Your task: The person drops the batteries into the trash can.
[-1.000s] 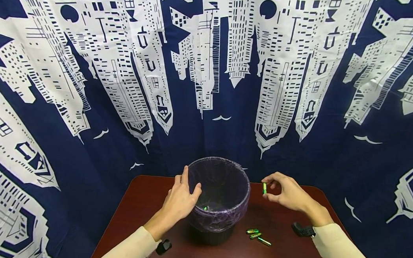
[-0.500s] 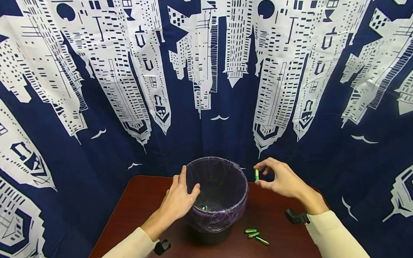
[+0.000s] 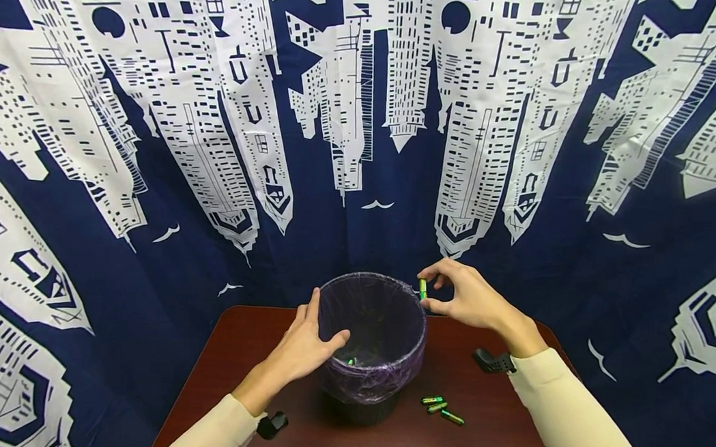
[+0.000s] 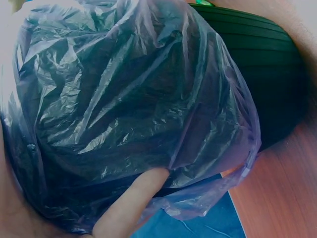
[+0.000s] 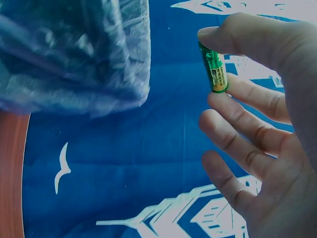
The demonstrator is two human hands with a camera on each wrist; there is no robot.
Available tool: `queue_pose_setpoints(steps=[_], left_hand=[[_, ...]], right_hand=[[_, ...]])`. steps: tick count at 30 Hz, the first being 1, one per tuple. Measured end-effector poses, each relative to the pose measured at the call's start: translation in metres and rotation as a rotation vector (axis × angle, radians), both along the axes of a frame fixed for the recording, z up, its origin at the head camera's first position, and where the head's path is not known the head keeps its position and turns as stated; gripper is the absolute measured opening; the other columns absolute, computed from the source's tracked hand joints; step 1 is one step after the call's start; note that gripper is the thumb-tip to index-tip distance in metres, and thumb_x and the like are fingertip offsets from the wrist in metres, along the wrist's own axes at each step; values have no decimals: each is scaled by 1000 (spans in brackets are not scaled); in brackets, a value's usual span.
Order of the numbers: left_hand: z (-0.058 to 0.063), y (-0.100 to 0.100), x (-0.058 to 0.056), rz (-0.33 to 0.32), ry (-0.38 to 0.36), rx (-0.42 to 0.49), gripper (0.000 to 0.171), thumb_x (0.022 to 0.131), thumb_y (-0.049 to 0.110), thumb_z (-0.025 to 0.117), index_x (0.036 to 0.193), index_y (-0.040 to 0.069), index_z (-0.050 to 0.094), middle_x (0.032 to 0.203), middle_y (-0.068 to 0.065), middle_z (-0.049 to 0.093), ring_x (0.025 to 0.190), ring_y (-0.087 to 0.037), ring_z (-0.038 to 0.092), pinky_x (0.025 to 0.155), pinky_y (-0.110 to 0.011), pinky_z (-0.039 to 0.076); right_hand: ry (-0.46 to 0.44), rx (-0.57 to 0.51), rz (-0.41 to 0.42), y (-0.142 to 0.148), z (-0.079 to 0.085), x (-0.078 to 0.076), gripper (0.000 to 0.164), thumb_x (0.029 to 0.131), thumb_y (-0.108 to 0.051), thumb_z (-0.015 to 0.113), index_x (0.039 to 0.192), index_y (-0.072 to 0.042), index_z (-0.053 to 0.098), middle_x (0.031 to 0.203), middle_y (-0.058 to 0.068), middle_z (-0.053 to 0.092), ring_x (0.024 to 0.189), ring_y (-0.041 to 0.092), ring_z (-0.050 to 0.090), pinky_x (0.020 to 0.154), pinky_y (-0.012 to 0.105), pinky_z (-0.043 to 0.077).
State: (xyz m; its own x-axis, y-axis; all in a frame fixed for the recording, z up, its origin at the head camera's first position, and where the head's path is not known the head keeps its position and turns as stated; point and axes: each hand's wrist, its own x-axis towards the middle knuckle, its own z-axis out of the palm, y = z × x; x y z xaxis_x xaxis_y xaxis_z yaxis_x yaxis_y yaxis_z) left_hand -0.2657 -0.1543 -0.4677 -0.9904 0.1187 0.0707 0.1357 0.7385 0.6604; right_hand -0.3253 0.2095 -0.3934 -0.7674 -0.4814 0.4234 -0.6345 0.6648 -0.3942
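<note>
My right hand pinches a green and gold battery upright between thumb and fingertips, just outside the right rim of a round bin. In the right wrist view, the battery spans from thumb to fingertips while the other fingers spread loosely. The dark bin has a thin purple liner bag folded over its rim. Against its left side rests my left hand, fingers extended and thumb out over the opening. A finger touches the liner in the left wrist view. Something small and green shows inside the bin.
Three more green batteries lie on the reddish-brown table, right of the bin and toward me. Behind the table hangs a navy curtain with white, upside-down city buildings.
My right hand has moved left and upward with the battery, from over the table's right side to beside the bin's rim. My left hand stays at the bin's left side.
</note>
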Motion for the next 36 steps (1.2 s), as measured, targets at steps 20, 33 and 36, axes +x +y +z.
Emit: queue_pose_setpoints(steps=[20, 33, 36], left_hand=[[-4, 3, -1, 18, 3, 4, 120, 101, 60, 77, 189, 11, 11, 179, -31, 42, 150, -55, 65, 124, -74, 55], [-1, 3, 0, 18, -6, 1, 119, 103, 61, 75, 189, 14, 8, 180, -30, 40, 151, -55, 65, 124, -75, 55], [-1, 3, 0, 20, 1, -1, 119, 103, 63, 75, 189, 14, 9, 179, -30, 42, 150, -54, 66, 125, -74, 54]], right_hand=[[-55, 18, 103, -62, 12, -13, 45, 96, -20, 95, 136, -8, 80, 130, 9, 80, 110, 26, 73, 99, 53, 66], [-75, 34, 119, -79, 17, -20, 45, 98, -22, 93, 138, -6, 80, 131, 10, 80, 110, 26, 72, 99, 51, 65], [-93, 34, 121, -81, 18, -21, 49, 99, -25, 92, 142, -7, 78, 136, 12, 78, 116, 30, 73, 103, 55, 66]])
